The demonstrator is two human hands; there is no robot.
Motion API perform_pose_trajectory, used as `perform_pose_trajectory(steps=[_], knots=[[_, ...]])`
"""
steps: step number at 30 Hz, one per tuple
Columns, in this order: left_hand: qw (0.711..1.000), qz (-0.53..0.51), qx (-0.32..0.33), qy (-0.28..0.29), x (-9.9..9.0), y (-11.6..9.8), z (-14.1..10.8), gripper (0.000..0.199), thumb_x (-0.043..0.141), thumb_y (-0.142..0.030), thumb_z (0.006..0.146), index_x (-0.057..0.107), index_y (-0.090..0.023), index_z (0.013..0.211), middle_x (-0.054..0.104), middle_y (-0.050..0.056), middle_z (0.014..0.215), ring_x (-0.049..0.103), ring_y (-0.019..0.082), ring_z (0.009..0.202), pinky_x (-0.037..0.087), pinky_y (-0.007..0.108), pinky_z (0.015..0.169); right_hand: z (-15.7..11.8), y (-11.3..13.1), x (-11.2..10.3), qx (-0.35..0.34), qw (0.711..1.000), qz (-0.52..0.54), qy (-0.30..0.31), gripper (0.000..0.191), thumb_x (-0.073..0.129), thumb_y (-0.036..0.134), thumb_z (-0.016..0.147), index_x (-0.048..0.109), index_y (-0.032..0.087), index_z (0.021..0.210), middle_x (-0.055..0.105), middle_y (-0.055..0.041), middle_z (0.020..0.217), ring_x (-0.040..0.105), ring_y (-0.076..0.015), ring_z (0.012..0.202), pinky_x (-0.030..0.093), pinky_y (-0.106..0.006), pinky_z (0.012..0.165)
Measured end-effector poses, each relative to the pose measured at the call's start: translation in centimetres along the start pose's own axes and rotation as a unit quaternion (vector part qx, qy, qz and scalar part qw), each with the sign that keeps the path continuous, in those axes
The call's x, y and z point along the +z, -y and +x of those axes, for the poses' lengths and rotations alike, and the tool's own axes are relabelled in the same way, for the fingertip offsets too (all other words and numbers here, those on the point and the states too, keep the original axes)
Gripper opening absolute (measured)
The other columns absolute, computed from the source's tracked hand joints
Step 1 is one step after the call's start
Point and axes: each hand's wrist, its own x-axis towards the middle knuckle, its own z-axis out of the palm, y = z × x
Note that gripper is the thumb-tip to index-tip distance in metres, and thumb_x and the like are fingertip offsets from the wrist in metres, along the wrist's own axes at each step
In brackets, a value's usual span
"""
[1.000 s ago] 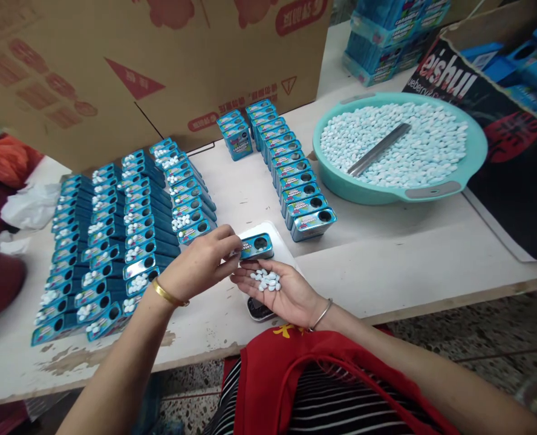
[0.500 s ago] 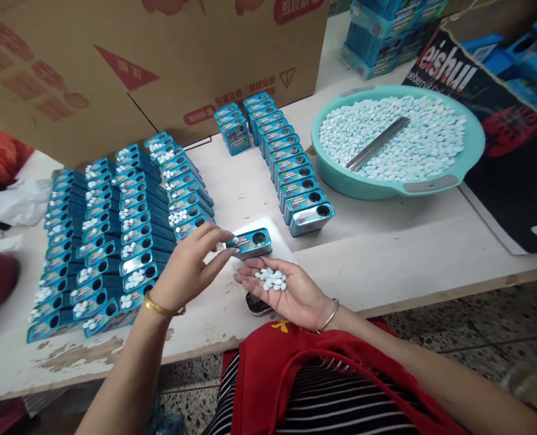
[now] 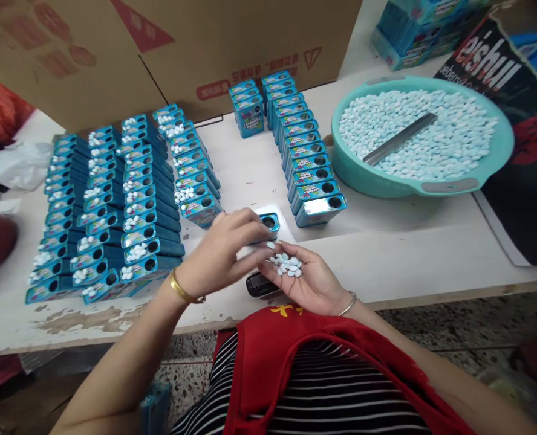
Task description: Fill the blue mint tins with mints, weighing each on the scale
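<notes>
A blue mint tin with a round hole stands on the small white scale, partly hidden behind my left hand. The fingers of that hand are curled, with a pale candy at the tips of thumb and index finger. Just to the right, my right hand is turned palm up, cupped under a small pile of pale blue candies. Its fingertips lie close to the left thumb. The scale's dark display shows below the hands.
Rows of blue tins, many with candies on top, stand at left. Another row of tins is right of centre. A turquoise basin of candies holds a metal scoop. A large cardboard box stands behind.
My left hand has moved from above the tin's left end rightward, to the pile in my right palm. The view has shifted slightly. My right hand still holds the candies.
</notes>
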Motion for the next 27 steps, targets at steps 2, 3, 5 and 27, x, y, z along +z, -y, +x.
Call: perform_pose_trajectory(steps=[2,3,5,27], knots=[[1.000,0.011,0.010,-0.016,0.2,-0.3,0.2,0.024,0.051,-0.034,0.090,0.057,-0.019,0.108,0.059,0.007,0.103,0.054,0.019,0.095,0.039,0.034,0.080,-0.3,0.3,0.3,-0.004,1.000,0.002,0.000,0.029,0.037,0.017,0.093,0.064,0.008,0.096,0.072,-0.0087,0.087,0.069,-0.0138,0.084,0.056,-0.028,0.085],[0.999,0.014,0.000,-0.039,0.3,0.0,0.3,0.025,0.051,-0.034,0.090,0.057,-0.019,0.109,0.058,0.008,0.104,0.054,0.019,0.096,0.040,0.034,0.080,-0.5,0.5,0.3,-0.006,1.000,-0.001,-0.006,0.029,0.036,0.017,0.093,0.064,0.008,0.096,0.072,-0.0092,0.087,0.069,-0.0141,0.085,0.056,-0.026,0.084],[0.995,0.004,-0.039,-0.096,0.5,1.0,0.2,0.022,0.049,-0.032,0.091,0.059,-0.018,0.106,0.059,0.007,0.101,0.055,0.017,0.092,0.042,0.033,0.080,-1.1,1.1,-0.1,-0.015,0.999,-0.008,-0.028,0.029,0.038,0.017,0.092,0.064,0.007,0.097,0.072,-0.0112,0.090,0.069,-0.0156,0.089,0.056,-0.025,0.084],[0.996,0.030,-0.062,-0.063,1.4,3.9,0.6,0.020,0.053,-0.030,0.088,0.060,-0.021,0.105,0.060,0.005,0.095,0.055,0.017,0.088,0.038,0.032,0.075,-3.0,2.4,-3.7,-0.095,0.989,0.003,-0.109,0.023,0.045,0.014,0.088,0.066,0.008,0.096,0.072,-0.0133,0.089,0.069,-0.0172,0.091,0.056,-0.027,0.085]])
